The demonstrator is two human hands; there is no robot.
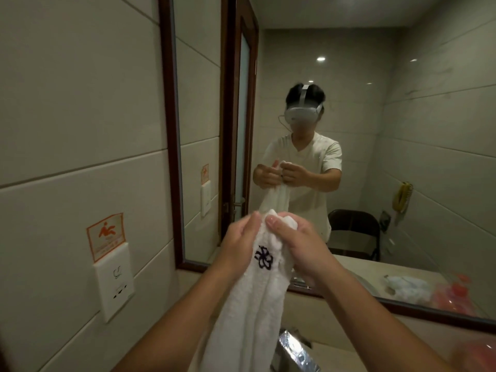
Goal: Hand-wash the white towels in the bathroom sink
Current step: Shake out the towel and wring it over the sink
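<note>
A white towel with a dark flower emblem hangs lengthwise from both my hands, raised in front of the mirror. My left hand grips its top edge on the left side. Beside it, my right hand pinches the bunched top corner, thumb over the cloth. The towel's lower end runs out of the bottom of the view. The sink basin is hidden below; only the chrome faucet shows under the towel.
The mirror with a dark wood frame covers the wall ahead and reflects a person and a folding chair. A wall socket with an orange slip-warning sign sits left. The beige counter runs right, with a reddish blurred object at its edge.
</note>
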